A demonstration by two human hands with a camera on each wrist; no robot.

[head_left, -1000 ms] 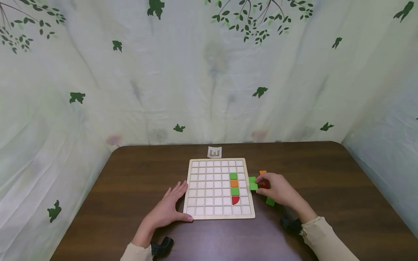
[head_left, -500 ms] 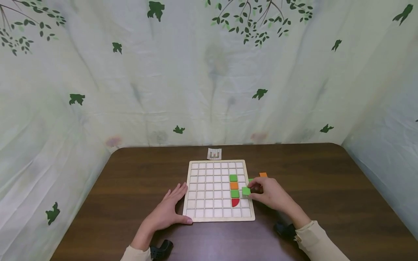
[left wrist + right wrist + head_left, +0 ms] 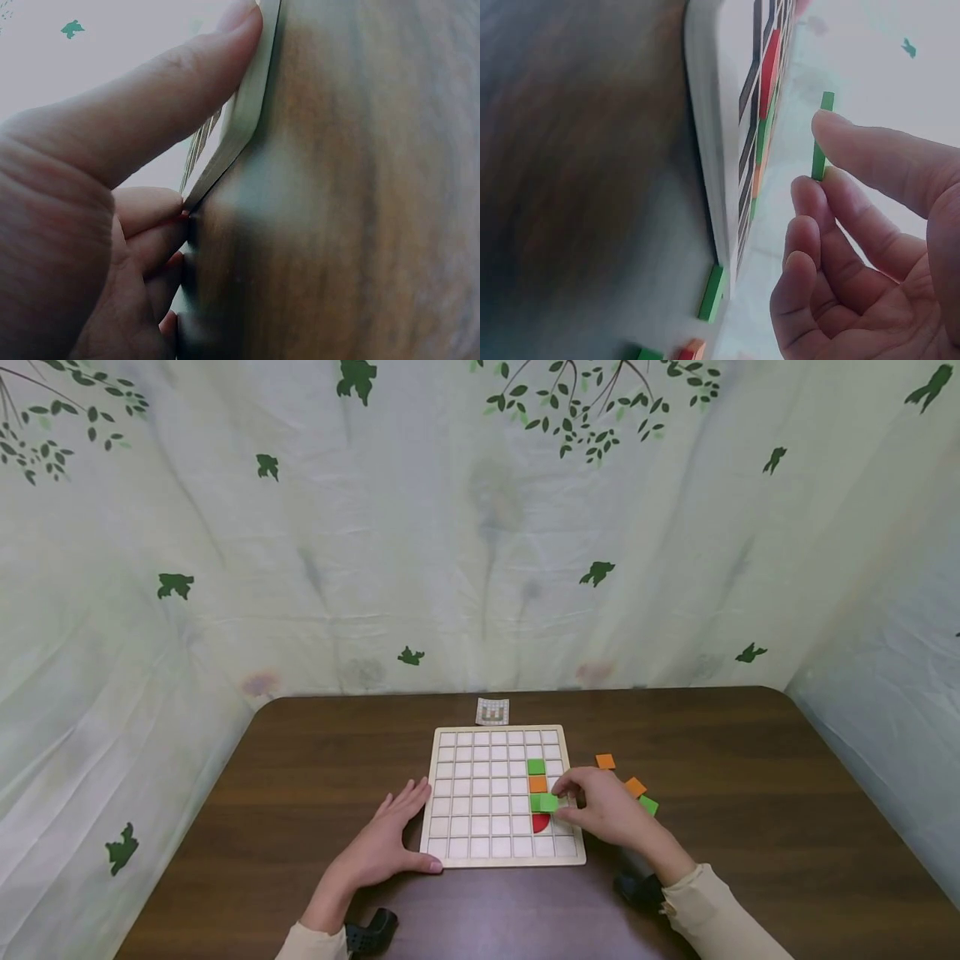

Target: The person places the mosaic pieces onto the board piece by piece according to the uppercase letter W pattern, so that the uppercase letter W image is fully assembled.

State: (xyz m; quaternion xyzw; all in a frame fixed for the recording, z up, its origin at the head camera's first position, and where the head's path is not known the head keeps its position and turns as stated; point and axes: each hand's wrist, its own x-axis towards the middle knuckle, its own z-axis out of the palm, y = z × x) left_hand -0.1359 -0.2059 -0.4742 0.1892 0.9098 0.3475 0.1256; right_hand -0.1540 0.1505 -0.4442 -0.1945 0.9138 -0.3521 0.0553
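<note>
A white gridded board with a pale wooden rim lies on the table. My left hand rests along its left side, fingers straight, thumb touching the near left corner. Between the thumb and fingertips of my right hand, a green square tile is pinched. The right wrist view shows this tile held clear of the board surface. One column of the board carries a green tile, an orange tile, another green tile partly covered by the held one, and a red rounded piece.
Right of the board lie orange tiles and a green tile; my right hand hides others. In the right wrist view a green tile lies by the board's edge. A small printed card sits behind the board on the brown table.
My right hand has picked up the green tile from beside the board and carried it left, over the board's right columns. The left hand and board have stayed put.
</note>
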